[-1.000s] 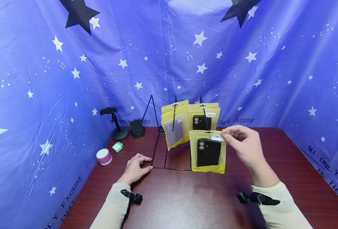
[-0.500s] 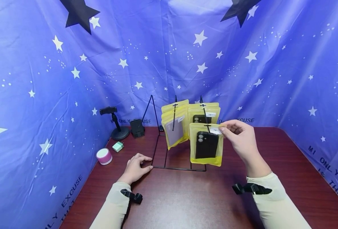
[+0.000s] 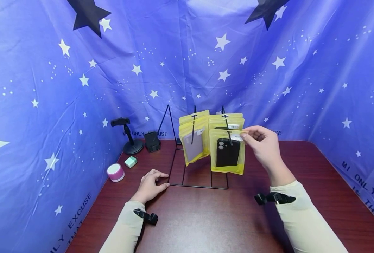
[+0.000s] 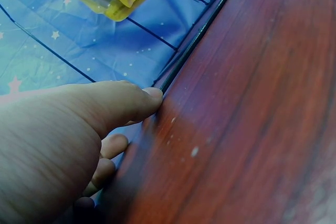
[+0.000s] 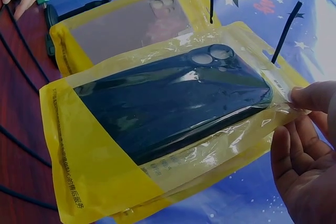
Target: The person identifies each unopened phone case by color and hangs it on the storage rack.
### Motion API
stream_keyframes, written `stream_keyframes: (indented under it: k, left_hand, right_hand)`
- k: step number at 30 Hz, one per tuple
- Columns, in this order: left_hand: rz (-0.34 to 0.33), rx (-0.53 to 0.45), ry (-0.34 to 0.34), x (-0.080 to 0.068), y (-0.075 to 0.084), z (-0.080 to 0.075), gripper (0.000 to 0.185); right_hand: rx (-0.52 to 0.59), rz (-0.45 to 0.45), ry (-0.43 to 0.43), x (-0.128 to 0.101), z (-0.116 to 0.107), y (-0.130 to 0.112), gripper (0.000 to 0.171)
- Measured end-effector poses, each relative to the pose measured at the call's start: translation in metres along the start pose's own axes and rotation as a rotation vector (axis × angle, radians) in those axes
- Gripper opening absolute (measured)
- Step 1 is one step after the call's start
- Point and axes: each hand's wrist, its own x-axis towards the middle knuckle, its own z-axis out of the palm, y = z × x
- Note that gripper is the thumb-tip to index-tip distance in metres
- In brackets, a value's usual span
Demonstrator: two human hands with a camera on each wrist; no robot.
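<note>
A: Setting?
B: Blue star-print cloth (image 3: 187,70) on three sides; dark red table (image 3: 205,225). A black wire rack (image 3: 199,175) stands mid-table, taken here as the landmark.

A: On the rack?
B: Yellow pouches (image 3: 194,138) hang from its hooks in two rows. The left row's front pouch shows a pale case; the right row sits behind the pouch in hand.

A: Item in hand?
B: One yellow pouch (image 3: 227,151) holding a black case (image 3: 227,152), upright, at the front of the rack's right row, its hang hole at the right hook (image 3: 228,137). Whether it is threaded on cannot be told.

A: Right hand?
B: Right hand (image 3: 262,147), to the right of the rack, pinches the pouch's top corner between thumb and fingers.

A: Left hand?
B: Left hand (image 3: 150,186) lies flat on the table at the rack's front left corner, fingers relaxed, thumb tip touching the base wire, grasping nothing.

A: Other stock?
B: Left of the rack: a pink speaker (image 3: 115,173) and a green charger (image 3: 130,162). Behind those, near the rack's back left: a phone stand (image 3: 128,138) and a black holder (image 3: 152,141).
</note>
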Motion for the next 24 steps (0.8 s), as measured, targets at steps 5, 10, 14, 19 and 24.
stream_keyframes:
  k: [5, 10, 14, 19, 24]
  left_hand:
    - [0.008, -0.003, 0.007, 0.000, 0.001, -0.001, 0.032]
    - [0.007, -0.006, 0.005, 0.000, 0.001, 0.000, 0.032]
    - [0.007, -0.006, 0.005, 0.000, 0.001, 0.000, 0.031]
    - [0.010, -0.005, 0.003, 0.000, 0.001, -0.001, 0.032]
    - [0.014, -0.004, 0.004, 0.000, 0.001, 0.000, 0.033]
  right_hand:
    - [-0.004, 0.002, 0.016, 0.010, 0.002, 0.006, 0.021]
    - [0.004, 0.012, 0.034, 0.019, 0.002, 0.013, 0.022]
    - [-0.004, 0.009, 0.041, 0.023, 0.003, 0.015, 0.021]
    - [-0.024, 0.005, 0.040, 0.026, 0.005, 0.016, 0.021]
    - [-0.058, 0.016, 0.048, 0.027, 0.005, 0.017, 0.022]
